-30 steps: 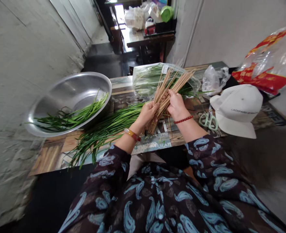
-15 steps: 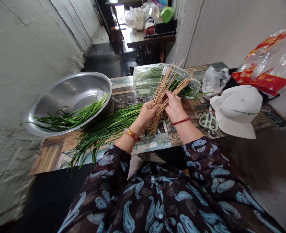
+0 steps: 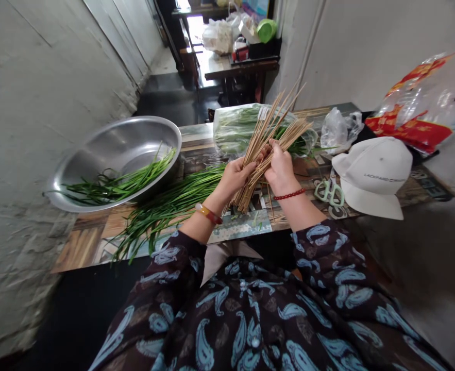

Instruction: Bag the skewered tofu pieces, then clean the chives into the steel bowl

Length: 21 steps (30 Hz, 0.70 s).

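Note:
Thin wooden skewers [image 3: 265, 135] fan out in two bunches above the table. My left hand [image 3: 238, 178] is closed round the left bunch, its thumb lying across the sticks. On the right bunch, my right hand [image 3: 280, 164] is closed too, fingers pressing the sticks from the side. The lower ends of both bunches come together just above the tabletop. Long green garlic chives [image 3: 181, 198] lie loose to the left of my hands. Behind the skewers rests a clear plastic bag of more greens [image 3: 233, 129].
A wide steel basin [image 3: 115, 141] holding some chives stands at the left. To the right are green-handled scissors [image 3: 330, 191], a white cap [image 3: 377, 172], a crumpled clear bag [image 3: 339, 129] and a red-printed plastic package [image 3: 413, 123]. The patterned table [image 3: 84, 239] ends close to my body.
The upper ends of the skewers have swung slightly to the right and spread wider. Both hands keep hold of them. The whole view has shifted a little.

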Each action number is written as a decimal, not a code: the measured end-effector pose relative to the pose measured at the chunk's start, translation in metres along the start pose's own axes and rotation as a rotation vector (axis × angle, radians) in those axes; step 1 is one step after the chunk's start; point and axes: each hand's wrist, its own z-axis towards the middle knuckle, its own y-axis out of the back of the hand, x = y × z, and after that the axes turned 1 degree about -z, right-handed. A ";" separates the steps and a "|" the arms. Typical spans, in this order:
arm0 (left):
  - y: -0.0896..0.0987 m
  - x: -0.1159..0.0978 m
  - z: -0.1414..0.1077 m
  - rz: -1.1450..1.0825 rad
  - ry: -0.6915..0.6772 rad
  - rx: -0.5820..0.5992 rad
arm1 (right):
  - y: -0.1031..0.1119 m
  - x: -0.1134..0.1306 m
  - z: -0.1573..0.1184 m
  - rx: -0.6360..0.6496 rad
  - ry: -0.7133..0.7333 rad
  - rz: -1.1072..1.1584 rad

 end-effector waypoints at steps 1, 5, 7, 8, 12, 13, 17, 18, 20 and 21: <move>0.001 0.000 -0.001 0.013 0.011 -0.007 | 0.001 0.001 -0.002 -0.010 -0.027 0.034; 0.010 -0.003 -0.002 0.077 0.061 -0.051 | 0.006 0.008 -0.013 -0.015 -0.030 0.104; 0.019 -0.005 0.001 0.139 0.027 -0.098 | 0.007 0.016 -0.022 0.025 0.037 0.042; 0.025 -0.007 0.003 0.193 -0.008 -0.123 | 0.007 0.022 -0.026 0.051 0.089 -0.005; 0.043 -0.007 0.019 0.576 -0.154 -0.123 | 0.015 0.047 -0.034 0.152 0.392 -0.175; 0.044 -0.006 0.023 0.693 -0.167 -0.099 | 0.020 0.052 -0.032 0.156 0.461 -0.208; 0.036 0.004 0.034 1.060 -0.107 -0.021 | 0.053 0.050 -0.014 0.084 0.552 -0.350; 0.032 0.008 0.036 1.119 -0.076 -0.009 | 0.063 0.045 -0.008 0.076 0.536 -0.393; 0.023 0.015 0.040 1.217 -0.013 0.025 | 0.079 0.036 0.001 0.079 0.501 -0.480; 0.019 0.018 0.041 1.257 0.015 0.044 | 0.085 0.032 0.005 0.077 0.489 -0.513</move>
